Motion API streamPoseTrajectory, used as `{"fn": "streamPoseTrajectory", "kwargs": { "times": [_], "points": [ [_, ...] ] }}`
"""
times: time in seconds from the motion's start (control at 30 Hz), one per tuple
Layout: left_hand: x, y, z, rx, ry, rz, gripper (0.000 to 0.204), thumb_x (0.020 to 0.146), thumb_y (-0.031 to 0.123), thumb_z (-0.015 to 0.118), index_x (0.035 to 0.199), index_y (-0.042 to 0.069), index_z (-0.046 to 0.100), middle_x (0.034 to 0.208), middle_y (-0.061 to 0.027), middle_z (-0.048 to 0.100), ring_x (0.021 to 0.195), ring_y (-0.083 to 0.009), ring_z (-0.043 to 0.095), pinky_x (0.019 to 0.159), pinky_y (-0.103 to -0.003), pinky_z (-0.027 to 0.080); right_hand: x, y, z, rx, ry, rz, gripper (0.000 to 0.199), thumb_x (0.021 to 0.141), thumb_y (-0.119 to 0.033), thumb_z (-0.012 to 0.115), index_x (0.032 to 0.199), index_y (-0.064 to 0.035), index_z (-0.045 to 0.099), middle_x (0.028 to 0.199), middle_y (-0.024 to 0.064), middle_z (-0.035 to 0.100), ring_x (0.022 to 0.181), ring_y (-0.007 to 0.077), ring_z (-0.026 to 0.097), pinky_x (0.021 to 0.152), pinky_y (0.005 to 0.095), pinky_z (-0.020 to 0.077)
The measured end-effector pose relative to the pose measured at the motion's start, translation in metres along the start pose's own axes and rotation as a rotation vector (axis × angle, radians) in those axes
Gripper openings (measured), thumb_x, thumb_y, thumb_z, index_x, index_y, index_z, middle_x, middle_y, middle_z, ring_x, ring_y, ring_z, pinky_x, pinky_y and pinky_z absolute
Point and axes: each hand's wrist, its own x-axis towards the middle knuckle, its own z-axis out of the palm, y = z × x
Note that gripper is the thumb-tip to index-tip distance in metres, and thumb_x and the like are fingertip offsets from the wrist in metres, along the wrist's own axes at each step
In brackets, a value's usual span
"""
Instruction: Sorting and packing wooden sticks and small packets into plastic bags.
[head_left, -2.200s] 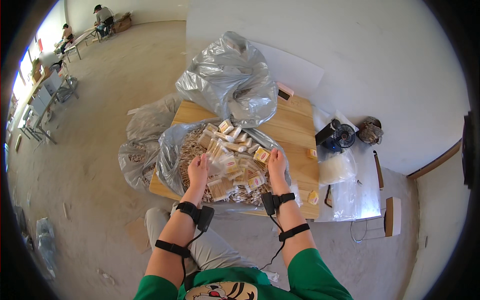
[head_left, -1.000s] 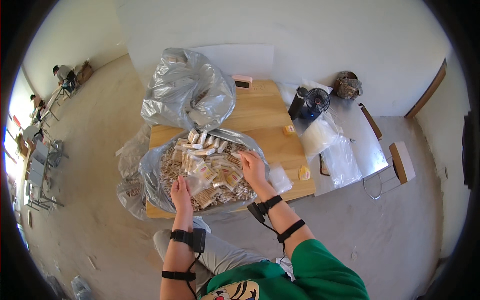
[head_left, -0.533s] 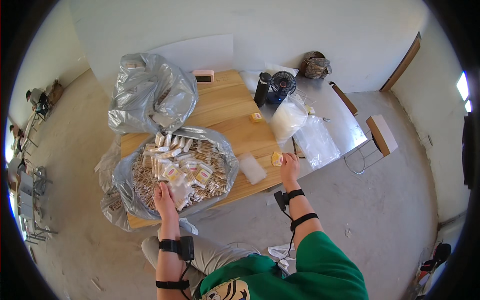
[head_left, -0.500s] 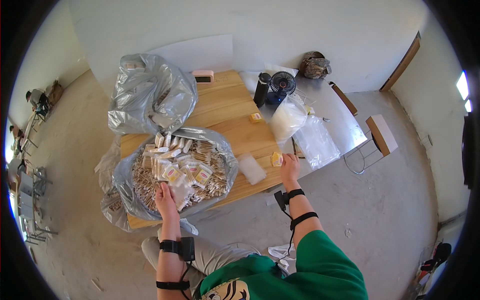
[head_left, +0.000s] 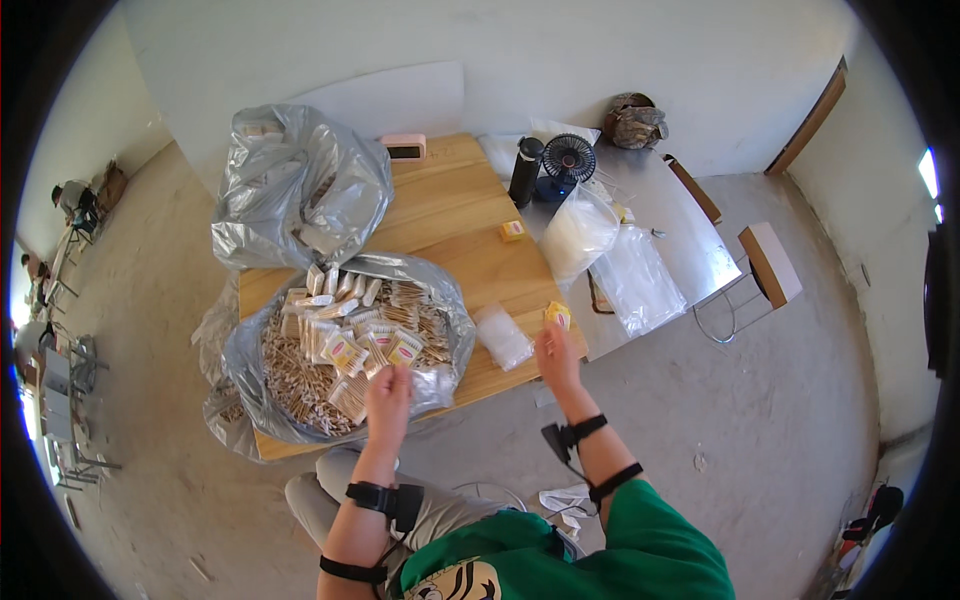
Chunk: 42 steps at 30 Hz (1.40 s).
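My left hand (head_left: 388, 396), its fingers closed, pinches a clear plastic bag (head_left: 432, 388) over the near right rim of a grey plastic sack (head_left: 455, 300). In the sack lie loose cotton swabs (head_left: 290, 365) and several clear packs of swabs (head_left: 345, 352) with yellow-and-white labels. Just nearer than a small stack of yellow cards (head_left: 557, 315) at the table's right edge is my right hand (head_left: 558, 356). Its fingers look closed; whether a card is between them is too small to tell. Between the hands, a pile of clear bags (head_left: 503, 337) rests on the wooden table (head_left: 450, 220).
Behind the open sack stands another large grey sack (head_left: 300, 185). A pink clock-like box (head_left: 404, 148) sits at the back edge. On the metal side table (head_left: 690, 235) are a black bottle (head_left: 526, 172), a fan (head_left: 568, 160) and clear plastic bags (head_left: 640, 280). A stool (head_left: 770, 265) stands right.
My left hand has moved right with the clear bag, away from the swab packs. My right hand has drawn back left and nearer from the yellow cards.
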Motion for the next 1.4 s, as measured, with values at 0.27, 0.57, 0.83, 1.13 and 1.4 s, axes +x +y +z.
{"fn": "streamPoseTrajectory", "kwargs": {
  "times": [0.27,0.57,0.83,1.13,1.4],
  "points": [
    [-0.006,-0.002,0.038,0.187,-0.116,0.153,0.026,0.087,0.025,0.059,0.080,0.000,0.060,0.060,-0.0121,0.055,0.053,-0.0192,0.051,0.052,-0.032,0.041,-0.051,-0.078,0.006,0.708,-0.465,0.237,0.031,0.085,0.000,0.056,0.114,-0.0037,0.048,0.072,0.0015,0.055,0.058,0.0086,0.053,0.052,0.0210,0.0423],
    [0.020,-0.055,-0.051,0.322,0.288,0.047,0.027,0.088,0.023,0.057,0.076,0.000,0.055,0.060,-0.0136,0.053,0.053,-0.0243,0.048,0.052,-0.034,0.040,0.004,-0.007,0.042,0.672,0.032,0.530,0.022,0.085,0.000,0.054,0.105,-0.0016,0.046,0.068,0.0050,0.054,0.059,0.0116,0.057,0.049,0.0219,0.0436],
    [0.003,-0.078,-0.114,0.600,0.319,0.005,0.028,0.069,0.019,0.073,0.087,0.005,0.056,0.082,-0.0108,0.057,0.077,-0.0283,0.054,0.069,-0.037,0.045,0.010,-0.042,0.033,-0.599,-0.012,-0.040,0.042,0.081,-0.023,0.061,0.117,-0.0039,0.050,0.119,0.0179,0.049,0.118,0.0351,0.042,0.096,0.0494,0.0343],
    [-0.004,-0.062,-0.100,0.871,0.182,0.033,0.055,0.056,0.026,0.081,0.099,0.006,0.053,0.106,-0.0138,0.050,0.106,-0.0330,0.046,0.088,-0.043,0.039,0.010,-0.034,0.073,-0.661,-0.403,-0.297,0.055,0.089,-0.037,0.047,0.138,-0.0159,0.035,0.145,0.0115,0.027,0.135,0.0315,0.022,0.108,0.0512,0.0172],
    [-0.003,-0.063,-0.103,0.905,0.138,0.136,0.054,0.057,0.025,0.081,0.098,0.006,0.051,0.105,-0.0114,0.051,0.104,-0.0316,0.047,0.085,-0.042,0.038,0.017,-0.026,0.078,-0.521,-0.433,-0.164,0.053,0.090,-0.034,0.047,0.137,-0.0126,0.035,0.144,0.0131,0.029,0.135,0.0311,0.022,0.109,0.0474,0.0180]
  ]
}}
